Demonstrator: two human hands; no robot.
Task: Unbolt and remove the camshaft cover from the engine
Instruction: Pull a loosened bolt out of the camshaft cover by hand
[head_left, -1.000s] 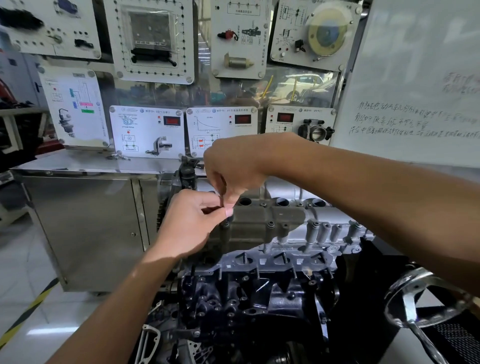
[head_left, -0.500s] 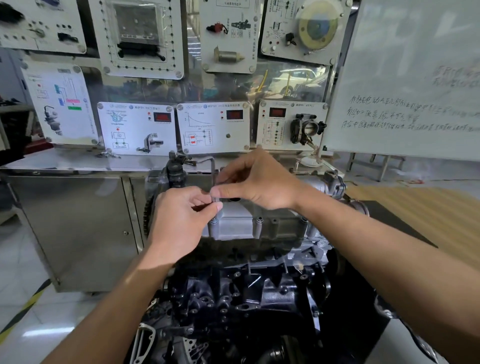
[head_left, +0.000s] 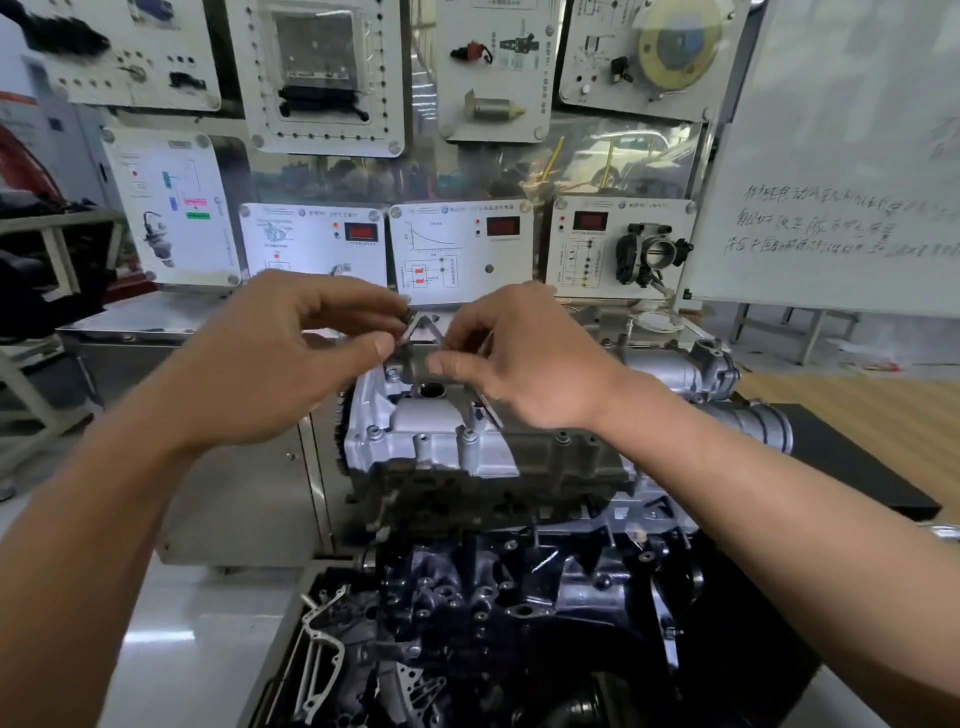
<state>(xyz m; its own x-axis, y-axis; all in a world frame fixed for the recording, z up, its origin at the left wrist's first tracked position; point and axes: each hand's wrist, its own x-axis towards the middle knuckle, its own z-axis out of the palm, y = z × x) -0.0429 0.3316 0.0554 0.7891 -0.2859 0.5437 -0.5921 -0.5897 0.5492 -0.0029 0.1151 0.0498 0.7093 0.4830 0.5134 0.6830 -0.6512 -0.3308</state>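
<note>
The silver-grey camshaft cover (head_left: 436, 423) sits on top of the dark engine (head_left: 519, 587), with several bolt bosses along its near edge. Both my hands hover just above the cover's far left end. My left hand (head_left: 270, 364) pinches a small dark bolt (head_left: 407, 315) between thumb and fingertips. My right hand (head_left: 530, 364) pinches a thin bent metal key (head_left: 422, 332), which reaches across to the left fingertips. Neither hand touches the cover.
Behind the engine stands a steel cabinet (head_left: 234, 493) with training panels (head_left: 462, 249) and a throttle body (head_left: 652, 254) on it. A whiteboard (head_left: 841, 156) fills the right. A black mat (head_left: 852, 467) lies on a wooden bench on the right.
Both hands have risen from the bolt at the cover's left end, and the left hand has moved off to the left. The small bolt has come up in the left fingertips.
</note>
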